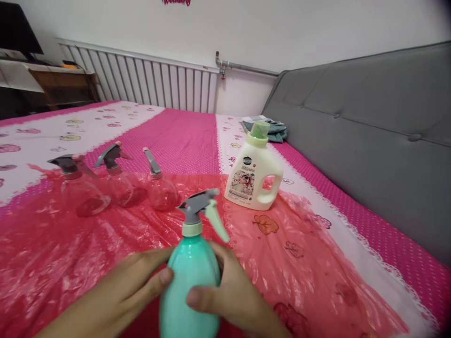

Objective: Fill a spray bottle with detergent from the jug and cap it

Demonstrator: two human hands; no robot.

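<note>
Bed (186, 131): pink-and-white patterned cover; a red plastic sheet (141, 244) lies crumpled over the part nearest you.
Room: white wall, radiator (141, 77) at the far side, grey headboard (352, 108) to your right, black screen (17, 28) far left.
Teal spray bottle (192, 281): one, upright, low centre before you. Your left hand (141, 277) and right hand (232, 288) both grip its body, one from each side.
Clear spray bottles (124, 188): three, grey heads, in a row to your left.
Jug (266, 164): one, cream, green cap, standing on the sheet beyond the teal bottle, slightly right.
Writing: jug label seems to read "SilkGarden"; smaller print too blurred. Pink wall lettering (176, 2) is cut off by the top edge.
</note>
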